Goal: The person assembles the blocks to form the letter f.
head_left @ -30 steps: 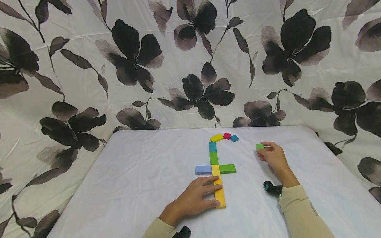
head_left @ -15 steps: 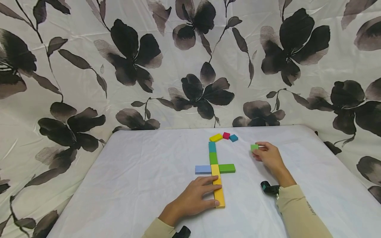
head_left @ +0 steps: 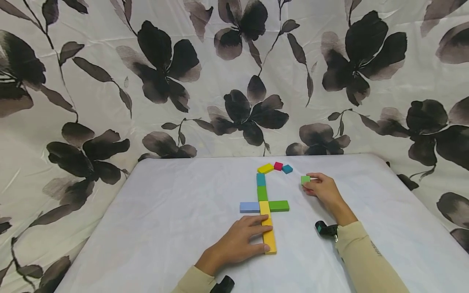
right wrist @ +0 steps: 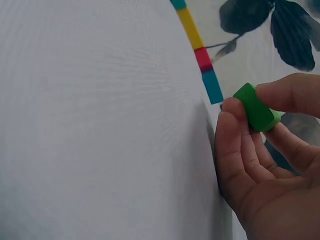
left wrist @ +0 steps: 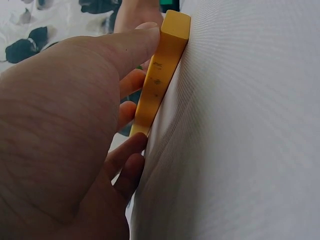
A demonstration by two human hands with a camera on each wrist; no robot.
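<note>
My right hand [head_left: 324, 191] pinches a small green block [head_left: 305, 180] between thumb and fingers, to the right of the short blue block [head_left: 287, 169] at the end of the curve. The right wrist view shows the green block [right wrist: 256, 107] tilted at the fingertips. My left hand [head_left: 236, 240] rests on the long yellow block [head_left: 270, 240], its thumb near the front end and fingertips spread along it. In the left wrist view, the thumb lies against the top of the yellow block [left wrist: 160, 75]. Part of the block is hidden under the fingers.
A light blue block [head_left: 250, 207] and a green block [head_left: 279, 206] flank the yellow piece. Beyond it stand a green block [head_left: 262, 193], a teal block [head_left: 261, 179], a yellow block [head_left: 265, 168] and a red block [head_left: 278, 166]. A floral cloth [head_left: 220, 81] hangs behind the white table [head_left: 176, 195].
My right hand has moved left with the green block, closer to the short blue block. The left hand stays on the yellow block.
</note>
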